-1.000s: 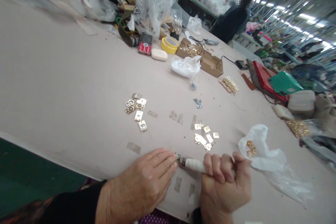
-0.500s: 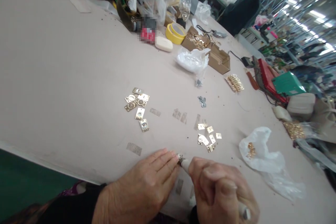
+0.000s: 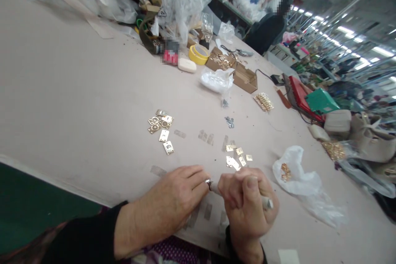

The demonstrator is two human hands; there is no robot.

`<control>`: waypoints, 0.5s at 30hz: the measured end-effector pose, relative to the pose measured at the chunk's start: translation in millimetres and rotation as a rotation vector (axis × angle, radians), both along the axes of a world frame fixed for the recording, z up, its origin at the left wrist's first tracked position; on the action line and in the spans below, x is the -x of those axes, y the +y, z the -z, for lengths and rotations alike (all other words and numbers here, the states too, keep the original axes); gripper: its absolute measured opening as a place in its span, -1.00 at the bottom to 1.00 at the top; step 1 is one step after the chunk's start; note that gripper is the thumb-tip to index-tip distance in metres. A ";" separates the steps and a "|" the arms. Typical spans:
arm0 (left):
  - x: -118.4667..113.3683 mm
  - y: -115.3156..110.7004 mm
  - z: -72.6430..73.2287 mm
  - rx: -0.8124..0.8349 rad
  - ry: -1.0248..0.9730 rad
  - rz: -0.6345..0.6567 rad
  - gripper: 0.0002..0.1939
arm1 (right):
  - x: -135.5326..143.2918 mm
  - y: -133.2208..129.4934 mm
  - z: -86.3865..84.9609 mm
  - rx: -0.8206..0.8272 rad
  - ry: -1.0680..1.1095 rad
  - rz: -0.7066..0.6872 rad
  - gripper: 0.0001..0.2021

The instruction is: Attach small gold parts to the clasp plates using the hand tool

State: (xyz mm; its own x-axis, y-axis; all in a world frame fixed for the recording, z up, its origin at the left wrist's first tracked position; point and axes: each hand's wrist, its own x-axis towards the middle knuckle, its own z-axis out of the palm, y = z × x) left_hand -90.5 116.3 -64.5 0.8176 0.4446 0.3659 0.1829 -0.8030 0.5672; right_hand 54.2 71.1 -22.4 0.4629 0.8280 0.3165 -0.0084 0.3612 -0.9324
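Here, right hand (image 3: 247,202) has its grip closed round one tool (image 3: 215,189); left hand (image 3: 173,196), I can't tell

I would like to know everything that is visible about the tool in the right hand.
The tool is slim and looks straight, with an off-white handle mostly hidden inside the closed right hand. A short length shows on each side of the fist, the rear end greyish. The front ends in a darker tip, pointing to a small shiny piece at the left hand's fingertips, over the table. Tip contact and material are too small to judge.
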 end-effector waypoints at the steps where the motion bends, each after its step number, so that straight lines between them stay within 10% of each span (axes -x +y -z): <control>1: -3.1 4.9 0.0 -0.041 0.011 0.042 -0.86 | -1.7 0.3 0.3 -0.024 0.025 -0.002 -0.79; 7: -13.3 17.9 4.2 -0.162 0.065 0.094 -0.92 | -26.0 -21.5 -12.0 -0.105 0.089 0.044 -0.73; 15: 3.1 -32.8 5.6 -0.212 -0.042 -0.086 -0.83 | -38.2 -32.7 4.2 -0.117 0.327 0.215 -0.76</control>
